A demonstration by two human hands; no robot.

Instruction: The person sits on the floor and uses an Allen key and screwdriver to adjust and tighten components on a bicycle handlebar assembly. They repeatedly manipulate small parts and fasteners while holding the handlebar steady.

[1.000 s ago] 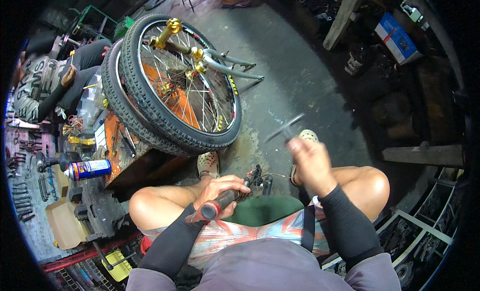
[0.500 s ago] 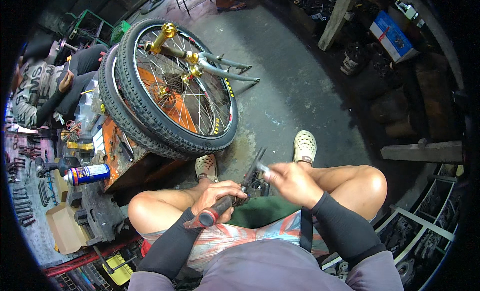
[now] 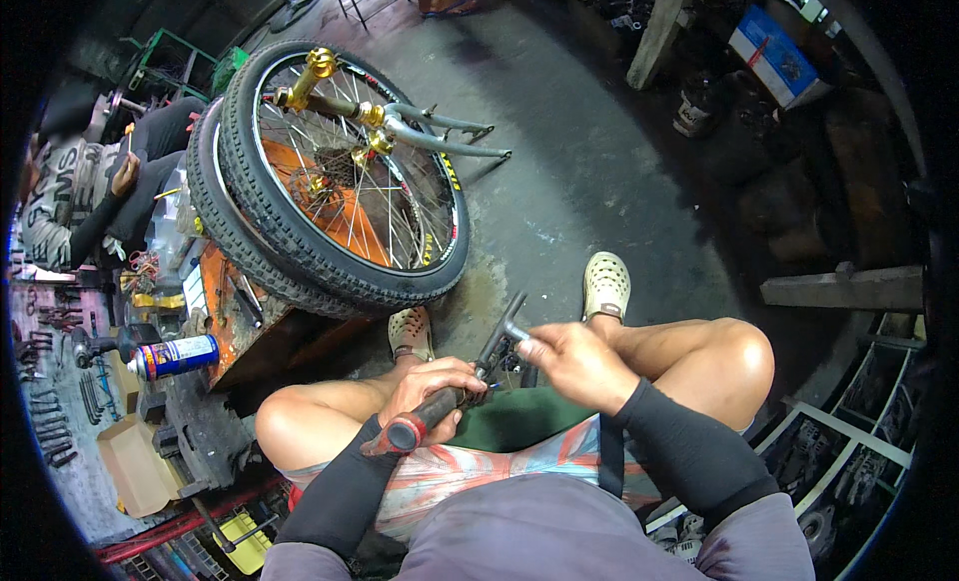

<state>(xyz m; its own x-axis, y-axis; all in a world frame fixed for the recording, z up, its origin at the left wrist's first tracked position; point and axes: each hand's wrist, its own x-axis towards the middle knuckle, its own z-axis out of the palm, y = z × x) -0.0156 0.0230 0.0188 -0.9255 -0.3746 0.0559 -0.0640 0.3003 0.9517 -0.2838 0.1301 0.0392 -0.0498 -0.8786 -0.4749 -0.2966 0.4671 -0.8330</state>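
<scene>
Two bicycle wheels (image 3: 330, 181) lie stacked at far left, with a spray can (image 3: 172, 356) on the cluttered floor left of the knees. Over the lap, the left hand (image 3: 432, 386) is wrapped around a red-handled tool (image 3: 450, 401); the right hand (image 3: 569, 361) pinches what looks like a small metal piece at its far end. The tool seems rigid and fairly light, best held by its padded handle. Its long axis runs from near left to far right, head pointing away.
</scene>
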